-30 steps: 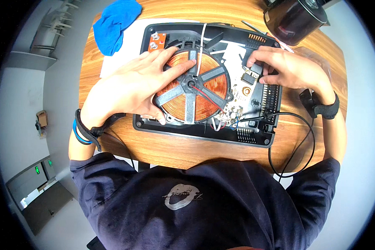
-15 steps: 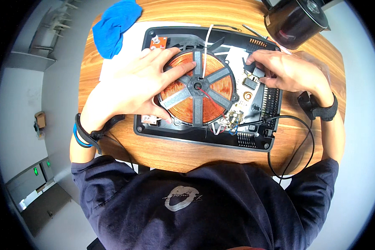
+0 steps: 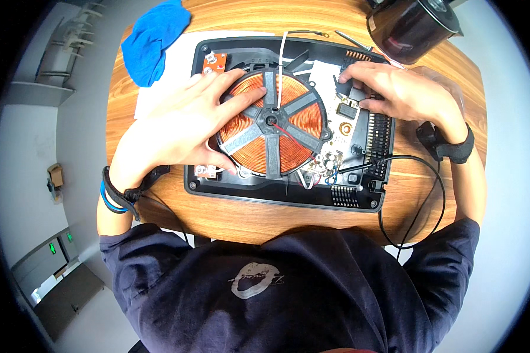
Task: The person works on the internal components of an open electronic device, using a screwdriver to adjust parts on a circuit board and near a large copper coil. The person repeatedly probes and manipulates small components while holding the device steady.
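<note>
My left hand (image 3: pixel 188 120) rests with spread fingers over the left side of a round copper coil (image 3: pixel 297 138) with dark spokes, the index finger on a spoke and the thumb at the lower rim. The coil sits in an opened black appliance housing (image 3: pixel 235 191), a red wire at its hub and a white wire running up from it. My right hand (image 3: pixel 394 94) has curled fingers on a dark component (image 3: pixel 346 86) at the top of the pale circuit board (image 3: pixel 344 138); the fingertips are partly hidden.
A blue cloth (image 3: pixel 153 41) lies on white paper (image 3: pixel 182 56) at the upper left. A dark kettle (image 3: pixel 409 32) stands at the upper right of the wooden table (image 3: pixel 288 223). A black cable (image 3: pixel 430 165) loops beside the housing's right side; a thin tool lies behind it.
The housing and both hands appear slightly shifted leftward in the picture. Both hands keep nearly the same pose on the coil and the component.
</note>
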`<act>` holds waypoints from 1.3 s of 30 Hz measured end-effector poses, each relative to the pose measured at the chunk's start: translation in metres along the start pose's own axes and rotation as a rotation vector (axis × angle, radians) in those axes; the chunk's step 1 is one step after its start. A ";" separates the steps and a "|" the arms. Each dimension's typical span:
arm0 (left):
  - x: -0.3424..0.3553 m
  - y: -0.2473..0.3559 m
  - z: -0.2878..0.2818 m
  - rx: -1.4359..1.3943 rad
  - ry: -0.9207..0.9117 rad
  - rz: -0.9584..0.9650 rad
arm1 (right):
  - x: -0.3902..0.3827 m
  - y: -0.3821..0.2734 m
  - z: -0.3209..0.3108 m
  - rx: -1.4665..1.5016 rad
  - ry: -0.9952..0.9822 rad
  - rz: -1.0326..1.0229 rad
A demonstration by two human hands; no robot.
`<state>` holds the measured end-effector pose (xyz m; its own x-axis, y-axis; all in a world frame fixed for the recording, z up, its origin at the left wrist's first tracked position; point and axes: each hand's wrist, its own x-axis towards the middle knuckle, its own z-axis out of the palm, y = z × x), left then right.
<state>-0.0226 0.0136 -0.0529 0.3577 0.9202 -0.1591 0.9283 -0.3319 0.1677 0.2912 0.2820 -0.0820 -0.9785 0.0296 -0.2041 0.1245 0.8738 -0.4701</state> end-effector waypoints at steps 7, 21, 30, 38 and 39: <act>-0.004 -0.004 0.010 -0.127 0.008 -0.004 | 0.001 -0.023 -0.004 -0.031 0.190 -0.051; -0.006 -0.008 0.015 -0.075 0.049 -0.002 | 0.012 -0.059 -0.005 -0.057 -0.101 0.033; 0.000 -0.007 0.014 -0.080 0.077 0.012 | 0.003 -0.058 0.003 -0.041 -0.013 0.043; -0.004 -0.009 0.022 -0.155 0.086 0.018 | -0.024 -0.037 -0.012 0.119 0.083 0.104; -0.004 -0.009 0.022 -0.167 0.088 0.028 | -0.030 -0.032 -0.012 0.131 0.131 0.125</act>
<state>-0.0304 0.0087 -0.0757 0.3660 0.9282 -0.0673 0.8858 -0.3253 0.3309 0.3143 0.2590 -0.0505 -0.9660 0.2043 -0.1585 0.2583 0.7891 -0.5572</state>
